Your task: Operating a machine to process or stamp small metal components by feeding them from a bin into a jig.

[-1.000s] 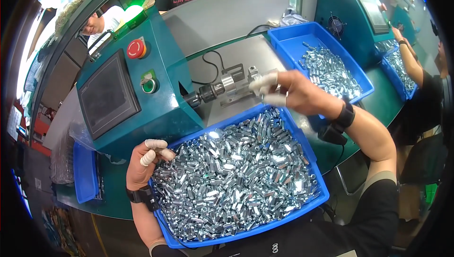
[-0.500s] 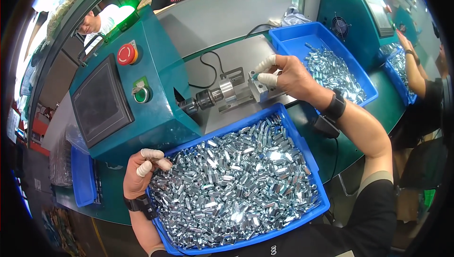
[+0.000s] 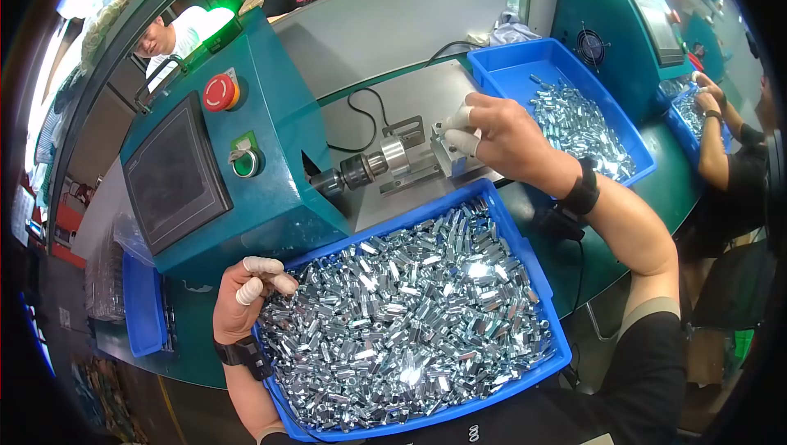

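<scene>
My right hand [image 3: 516, 138] reaches over to a small metal block fixture [image 3: 449, 156] on the machine bed. Its thumb and forefinger, in white finger cots, come together at the top of the block; anything between them is hidden. Facing the block is a spindle with a dark chuck [image 3: 357, 171] and a silver collar [image 3: 394, 156]. My left hand [image 3: 238, 301], also with white finger cots, rests curled at the left rim of a blue tray [image 3: 548, 289]. That tray is heaped with small shiny hexagonal metal pieces [image 3: 402, 314]. Whatever the left fingers hold cannot be made out.
A green machine housing [image 3: 279, 117] with a dark screen [image 3: 176, 174], red stop button [image 3: 220, 93] and green button [image 3: 243, 165] stands at left. Another blue tray [image 3: 512, 56] of metal pieces lies beyond my right hand. Co-workers sit behind the grey partition [image 3: 393, 23] and at far right.
My right hand has turned slightly and its fingers have shifted a little over the block. The left hand stays still. At far right, a co-worker's hands have come down to their tray.
</scene>
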Demonstrator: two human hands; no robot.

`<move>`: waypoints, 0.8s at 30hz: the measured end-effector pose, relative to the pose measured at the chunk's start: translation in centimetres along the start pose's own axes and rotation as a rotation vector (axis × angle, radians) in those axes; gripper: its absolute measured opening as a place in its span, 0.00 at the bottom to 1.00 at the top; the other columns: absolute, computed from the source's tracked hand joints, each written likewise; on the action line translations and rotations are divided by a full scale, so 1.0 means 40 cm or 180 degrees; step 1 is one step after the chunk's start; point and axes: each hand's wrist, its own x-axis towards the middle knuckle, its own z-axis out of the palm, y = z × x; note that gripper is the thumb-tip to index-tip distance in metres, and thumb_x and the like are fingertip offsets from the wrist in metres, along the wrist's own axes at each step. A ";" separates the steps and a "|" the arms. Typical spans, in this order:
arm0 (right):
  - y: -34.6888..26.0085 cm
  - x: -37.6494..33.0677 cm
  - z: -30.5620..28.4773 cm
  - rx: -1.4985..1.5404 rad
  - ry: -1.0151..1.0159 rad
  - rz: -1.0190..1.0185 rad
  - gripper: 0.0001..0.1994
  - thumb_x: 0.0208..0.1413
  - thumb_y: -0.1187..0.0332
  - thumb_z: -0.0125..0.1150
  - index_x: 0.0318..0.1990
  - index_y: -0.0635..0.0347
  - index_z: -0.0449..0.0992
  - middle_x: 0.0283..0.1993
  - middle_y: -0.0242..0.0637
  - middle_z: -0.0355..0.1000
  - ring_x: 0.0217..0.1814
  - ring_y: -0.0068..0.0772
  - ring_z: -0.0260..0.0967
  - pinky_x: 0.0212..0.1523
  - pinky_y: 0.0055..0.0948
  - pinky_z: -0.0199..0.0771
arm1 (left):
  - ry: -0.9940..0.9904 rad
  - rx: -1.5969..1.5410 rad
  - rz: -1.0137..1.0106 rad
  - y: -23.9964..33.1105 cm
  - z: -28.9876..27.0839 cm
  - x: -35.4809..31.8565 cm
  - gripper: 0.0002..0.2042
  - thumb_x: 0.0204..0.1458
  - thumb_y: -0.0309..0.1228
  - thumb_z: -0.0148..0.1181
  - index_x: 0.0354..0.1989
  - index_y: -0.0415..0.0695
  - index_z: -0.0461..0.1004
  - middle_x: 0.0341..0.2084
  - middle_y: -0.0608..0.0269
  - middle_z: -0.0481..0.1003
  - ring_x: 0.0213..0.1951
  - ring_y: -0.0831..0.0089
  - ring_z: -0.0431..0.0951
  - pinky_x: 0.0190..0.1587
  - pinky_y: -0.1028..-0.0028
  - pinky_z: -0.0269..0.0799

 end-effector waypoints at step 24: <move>-0.075 -0.047 -0.030 0.1482 -0.0600 0.1514 0.23 0.59 0.67 0.65 0.59 0.72 0.72 0.45 0.45 0.78 0.46 0.29 0.76 0.49 0.28 0.75 | -0.0032 -0.0025 0.0023 0.001 0.005 0.001 0.21 0.59 0.42 0.63 0.51 0.38 0.75 0.34 0.53 0.81 0.41 0.62 0.81 0.50 0.64 0.75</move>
